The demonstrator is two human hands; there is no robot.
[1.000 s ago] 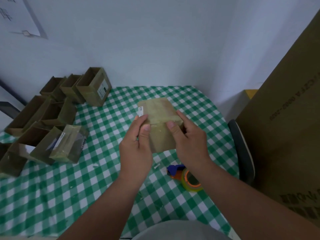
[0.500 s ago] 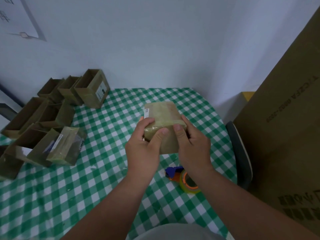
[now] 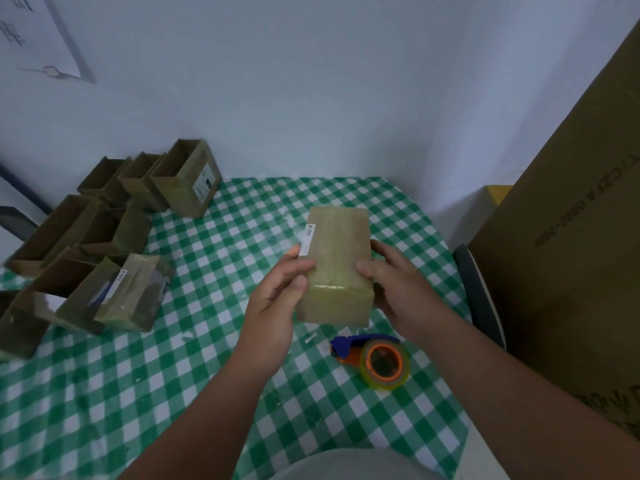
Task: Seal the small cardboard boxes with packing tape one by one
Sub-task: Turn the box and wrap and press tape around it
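A small closed cardboard box (image 3: 337, 258) with shiny tape over its top and a white label on its left edge is held above the checked table. My left hand (image 3: 280, 292) grips its left side, thumb on the top face. On the box's right side my right hand (image 3: 394, 282) holds it, thumb on top and fingers behind. A tape dispenser (image 3: 375, 358), blue and orange with a yellowish roll, lies on the cloth just below the box.
Several open small boxes (image 3: 104, 216) crowd the table's left and far-left; one taped box (image 3: 128, 296) lies among them. A big cardboard carton (image 3: 571, 254) stands at the right beside a dark chair edge (image 3: 479, 296). White walls close the back.
The box has tilted so its top face shows longer. My thumbs have slid apart from the front edge toward the box's sides.
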